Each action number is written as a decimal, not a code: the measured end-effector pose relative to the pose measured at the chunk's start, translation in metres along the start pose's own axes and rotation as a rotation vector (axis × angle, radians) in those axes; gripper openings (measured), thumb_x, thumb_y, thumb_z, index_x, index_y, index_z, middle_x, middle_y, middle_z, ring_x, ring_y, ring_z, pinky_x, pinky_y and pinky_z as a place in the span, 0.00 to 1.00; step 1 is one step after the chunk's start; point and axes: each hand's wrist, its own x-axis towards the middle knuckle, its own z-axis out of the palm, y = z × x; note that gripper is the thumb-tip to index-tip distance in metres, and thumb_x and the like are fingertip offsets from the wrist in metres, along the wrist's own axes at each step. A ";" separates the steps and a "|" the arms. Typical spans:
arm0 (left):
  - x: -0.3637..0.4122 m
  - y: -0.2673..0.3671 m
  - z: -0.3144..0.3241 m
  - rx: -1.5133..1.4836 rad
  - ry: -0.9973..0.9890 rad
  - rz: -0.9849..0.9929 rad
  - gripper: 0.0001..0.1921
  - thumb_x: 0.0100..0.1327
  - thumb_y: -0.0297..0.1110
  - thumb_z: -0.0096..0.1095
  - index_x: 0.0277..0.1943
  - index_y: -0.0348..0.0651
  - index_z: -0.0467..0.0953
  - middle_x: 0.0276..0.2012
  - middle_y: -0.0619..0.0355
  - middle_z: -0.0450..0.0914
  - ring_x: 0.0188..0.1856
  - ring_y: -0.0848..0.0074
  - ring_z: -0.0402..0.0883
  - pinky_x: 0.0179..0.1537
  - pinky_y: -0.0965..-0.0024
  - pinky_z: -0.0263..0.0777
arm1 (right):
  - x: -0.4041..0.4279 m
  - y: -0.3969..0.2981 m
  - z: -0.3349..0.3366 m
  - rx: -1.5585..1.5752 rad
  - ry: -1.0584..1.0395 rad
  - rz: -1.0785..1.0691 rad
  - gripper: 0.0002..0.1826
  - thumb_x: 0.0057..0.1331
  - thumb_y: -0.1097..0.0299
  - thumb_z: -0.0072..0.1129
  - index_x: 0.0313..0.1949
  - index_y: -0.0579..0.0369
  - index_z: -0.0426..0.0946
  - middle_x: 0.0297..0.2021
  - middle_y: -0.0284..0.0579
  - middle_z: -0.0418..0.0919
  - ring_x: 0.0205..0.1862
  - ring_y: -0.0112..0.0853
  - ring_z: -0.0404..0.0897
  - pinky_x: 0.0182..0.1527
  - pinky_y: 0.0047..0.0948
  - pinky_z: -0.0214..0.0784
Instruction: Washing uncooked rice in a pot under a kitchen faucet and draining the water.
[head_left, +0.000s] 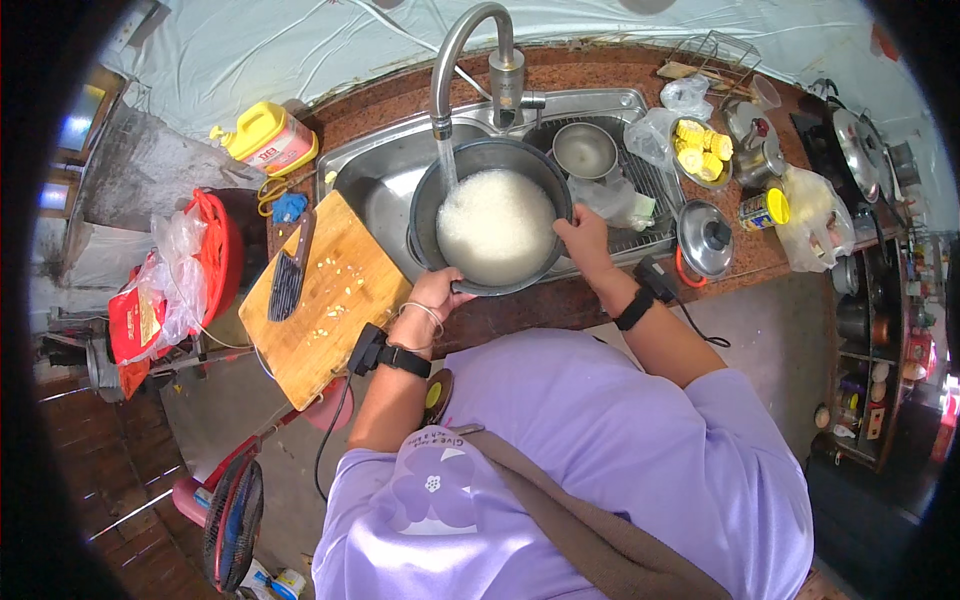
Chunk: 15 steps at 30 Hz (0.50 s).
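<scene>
Both hands hold a dark round cooking pot (556, 169) over the double steel sink (375, 187). Rice in cloudy water (495, 225) fills much of its inside. Water runs into it from the curved steel faucet (450, 67). At the pot's near left rim, my left hand (441, 294) grips the edge; my right hand (583, 236) grips the right rim. A wooden cutting board (360, 255) lies just left of the pot, overlapping the sink's edge. On the board rest a cleaver (289, 277) with a dark handle and small pale chopped bits (330, 311).
A steel bowl (585, 151) sits in the right basin by a plastic bag. Right of the sink are corn pieces (701, 150) in a bowl, a pot lid (705, 238) and a yellow-lidded jar (765, 208). A yellow jug (274, 139) stands left; a fan (234, 517) is lower left.
</scene>
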 end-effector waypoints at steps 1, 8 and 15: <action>0.000 0.000 0.000 0.001 0.013 -0.021 0.12 0.54 0.21 0.48 0.43 0.28 0.67 0.35 0.49 0.76 0.31 0.66 0.79 0.25 0.73 0.77 | 0.000 0.000 0.000 -0.002 0.002 0.014 0.13 0.47 0.67 0.55 0.18 0.62 0.63 0.13 0.39 0.60 0.18 0.26 0.58 0.22 0.29 0.54; 0.001 -0.002 -0.003 0.019 -0.041 0.020 0.13 0.54 0.20 0.48 0.43 0.24 0.65 0.36 0.46 0.74 0.35 0.64 0.78 0.30 0.68 0.79 | -0.003 -0.009 -0.002 0.027 -0.016 0.028 0.12 0.47 0.67 0.55 0.19 0.62 0.63 0.13 0.39 0.60 0.18 0.26 0.59 0.22 0.30 0.54; 0.004 -0.004 -0.004 -0.002 0.003 -0.010 0.11 0.54 0.20 0.49 0.42 0.29 0.68 0.33 0.50 0.76 0.31 0.66 0.79 0.25 0.72 0.77 | -0.002 -0.004 0.000 -0.008 0.020 0.013 0.13 0.47 0.67 0.55 0.19 0.63 0.62 0.13 0.43 0.61 0.17 0.28 0.59 0.21 0.31 0.55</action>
